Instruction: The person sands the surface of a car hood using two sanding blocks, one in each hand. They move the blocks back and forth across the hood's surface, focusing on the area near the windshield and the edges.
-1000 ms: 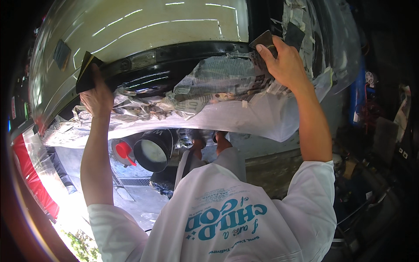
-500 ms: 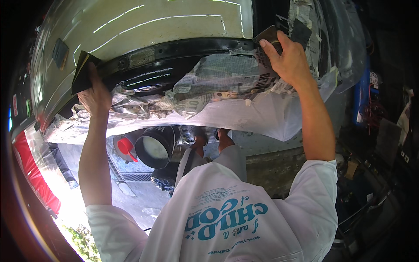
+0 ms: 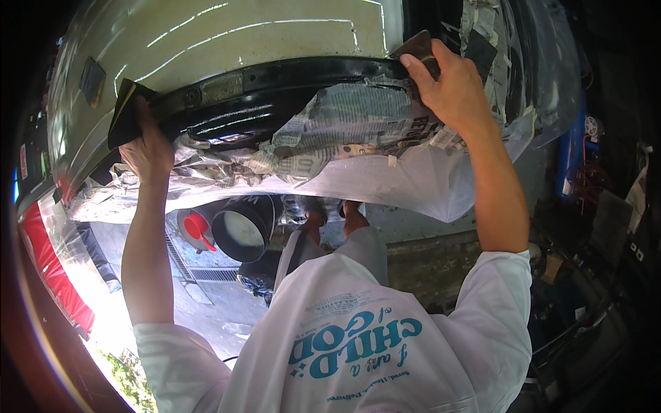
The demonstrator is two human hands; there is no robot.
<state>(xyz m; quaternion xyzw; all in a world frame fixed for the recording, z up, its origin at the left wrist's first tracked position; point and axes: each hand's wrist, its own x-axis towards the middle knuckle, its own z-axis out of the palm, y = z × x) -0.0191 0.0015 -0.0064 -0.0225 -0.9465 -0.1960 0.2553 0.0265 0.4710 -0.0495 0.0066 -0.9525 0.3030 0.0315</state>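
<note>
Close head view, facing downward

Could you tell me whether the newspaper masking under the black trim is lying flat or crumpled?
Crumpled: the newspaper shows creases and folds below the black trim.

A curved panel (image 3: 227,48) is seen across the top, with a trim strip (image 3: 275,86) running along its lower edge. Crumpled newspaper (image 3: 344,131) is spread directly below the strip, and a plastic sheet (image 3: 420,182) hangs beneath the newspaper. The left hand (image 3: 148,148) is raised at the strip's left end, where a sanding sheet (image 3: 124,113) is pressed against it. The right hand (image 3: 447,86) is raised at the strip's right end, with a second sanding sheet (image 3: 416,48) under its fingers. Below the plastic sheet, left of centre, a round bucket (image 3: 241,227) is set on the floor (image 3: 206,310), with a small cup (image 3: 193,230) just to its left.
</note>
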